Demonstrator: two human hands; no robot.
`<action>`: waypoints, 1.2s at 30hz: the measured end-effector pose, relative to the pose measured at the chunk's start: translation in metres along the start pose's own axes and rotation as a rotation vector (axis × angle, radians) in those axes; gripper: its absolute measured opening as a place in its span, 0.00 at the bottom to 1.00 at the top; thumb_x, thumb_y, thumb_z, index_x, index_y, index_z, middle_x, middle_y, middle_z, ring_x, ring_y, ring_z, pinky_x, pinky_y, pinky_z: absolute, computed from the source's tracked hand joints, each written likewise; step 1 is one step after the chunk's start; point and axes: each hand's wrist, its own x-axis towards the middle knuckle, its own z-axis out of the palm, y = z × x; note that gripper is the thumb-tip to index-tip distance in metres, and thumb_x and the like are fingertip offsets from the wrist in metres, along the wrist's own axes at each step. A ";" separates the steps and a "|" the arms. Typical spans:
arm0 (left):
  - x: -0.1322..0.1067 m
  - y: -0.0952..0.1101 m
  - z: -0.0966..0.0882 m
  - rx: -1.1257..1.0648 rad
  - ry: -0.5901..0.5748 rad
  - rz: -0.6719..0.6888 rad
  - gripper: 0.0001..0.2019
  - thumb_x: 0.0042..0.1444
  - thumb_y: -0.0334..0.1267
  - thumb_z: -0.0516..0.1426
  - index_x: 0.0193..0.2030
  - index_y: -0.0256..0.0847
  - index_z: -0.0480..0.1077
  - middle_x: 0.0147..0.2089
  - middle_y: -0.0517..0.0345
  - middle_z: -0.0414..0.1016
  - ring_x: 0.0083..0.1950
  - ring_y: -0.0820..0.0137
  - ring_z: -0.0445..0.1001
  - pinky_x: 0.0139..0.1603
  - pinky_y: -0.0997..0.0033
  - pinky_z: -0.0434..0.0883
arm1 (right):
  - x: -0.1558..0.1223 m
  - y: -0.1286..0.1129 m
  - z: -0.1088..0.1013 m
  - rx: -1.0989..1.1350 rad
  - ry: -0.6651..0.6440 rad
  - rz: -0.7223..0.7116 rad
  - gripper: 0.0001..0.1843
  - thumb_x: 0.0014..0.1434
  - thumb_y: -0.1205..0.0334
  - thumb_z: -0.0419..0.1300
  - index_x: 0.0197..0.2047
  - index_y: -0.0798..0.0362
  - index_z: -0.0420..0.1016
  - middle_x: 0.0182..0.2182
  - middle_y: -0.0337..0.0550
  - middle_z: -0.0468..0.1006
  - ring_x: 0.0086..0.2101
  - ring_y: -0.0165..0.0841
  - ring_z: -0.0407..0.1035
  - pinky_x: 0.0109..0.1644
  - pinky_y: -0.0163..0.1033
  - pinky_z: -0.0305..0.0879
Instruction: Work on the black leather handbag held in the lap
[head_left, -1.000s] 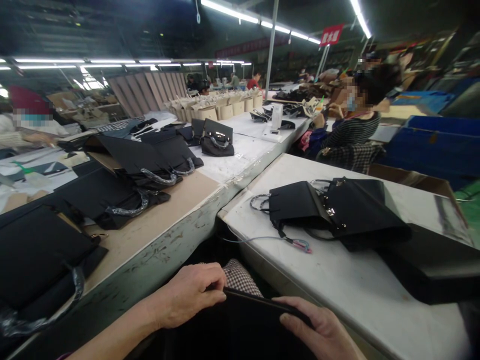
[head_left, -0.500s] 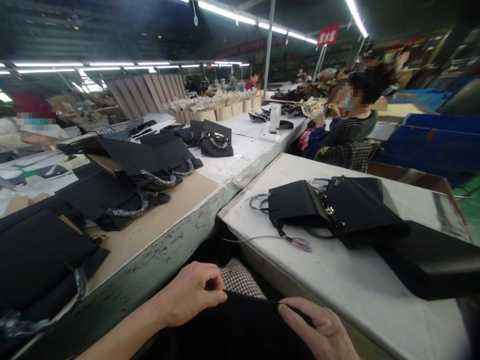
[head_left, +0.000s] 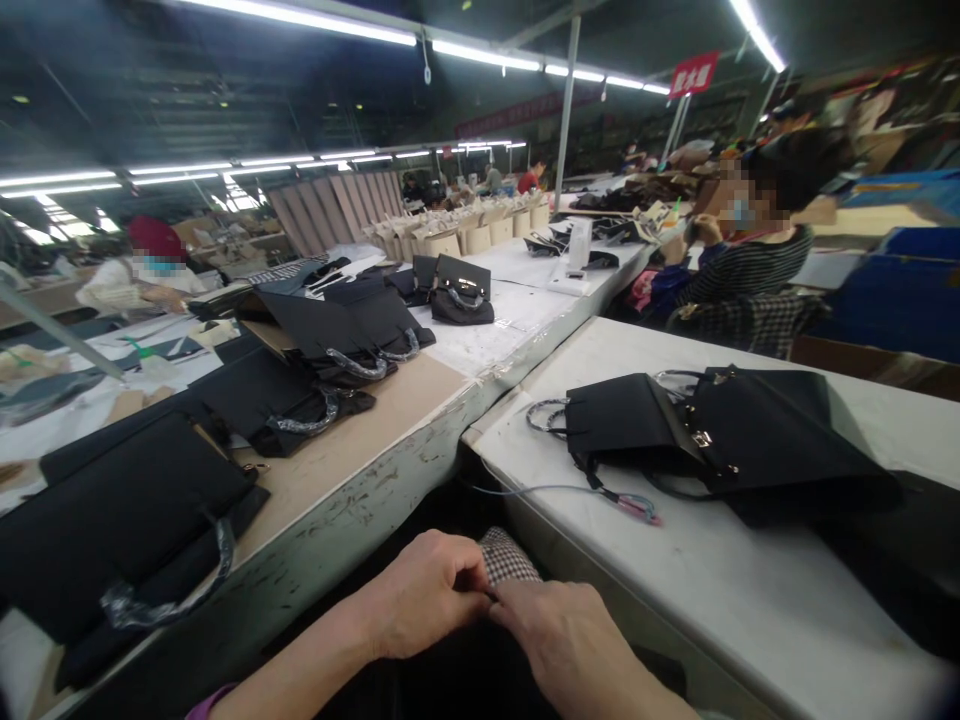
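My left hand (head_left: 427, 595) and my right hand (head_left: 570, 640) meet low in the middle of the view, over my lap. Both are closed, with fingertips pinched together at one spot on a dark black piece (head_left: 450, 685). Most of that piece is hidden under the hands. A bit of checked cloth (head_left: 508, 560) shows just behind them. The white table (head_left: 675, 590) edge runs close to the right of my right hand.
A black handbag (head_left: 720, 430) lies on the white table, with a thin cable (head_left: 600, 492) in front of it. Several black bags with wrapped handles (head_left: 315, 350) cover the long bench (head_left: 360, 440) on the left. A seated person in a striped top (head_left: 757, 270) is at the right.
My two hands have come together from either end of the black piece's top edge. The piece has sunk lower out of sight. The view has shifted left.
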 end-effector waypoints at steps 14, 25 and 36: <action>-0.037 -0.022 -0.021 -0.043 0.131 -0.161 0.06 0.52 0.37 0.62 0.28 0.38 0.75 0.28 0.64 0.76 0.31 0.73 0.71 0.34 0.77 0.64 | 0.004 -0.004 0.005 0.189 0.002 0.043 0.17 0.70 0.59 0.48 0.30 0.48 0.70 0.26 0.35 0.77 0.27 0.33 0.72 0.31 0.37 0.54; -0.040 -0.023 -0.013 -0.076 0.200 -0.149 0.04 0.49 0.32 0.61 0.27 0.39 0.70 0.25 0.67 0.72 0.28 0.76 0.68 0.29 0.77 0.61 | -0.001 -0.011 0.000 0.230 0.033 -0.110 0.19 0.71 0.62 0.45 0.29 0.50 0.67 0.25 0.33 0.75 0.25 0.30 0.70 0.29 0.36 0.54; -0.048 -0.027 -0.028 -0.288 0.070 -0.195 0.10 0.46 0.32 0.67 0.37 0.39 0.76 0.34 0.65 0.78 0.36 0.72 0.73 0.38 0.77 0.66 | 0.038 -0.033 0.011 0.042 -0.012 -0.049 0.12 0.69 0.62 0.53 0.36 0.48 0.76 0.29 0.40 0.82 0.31 0.40 0.78 0.32 0.39 0.58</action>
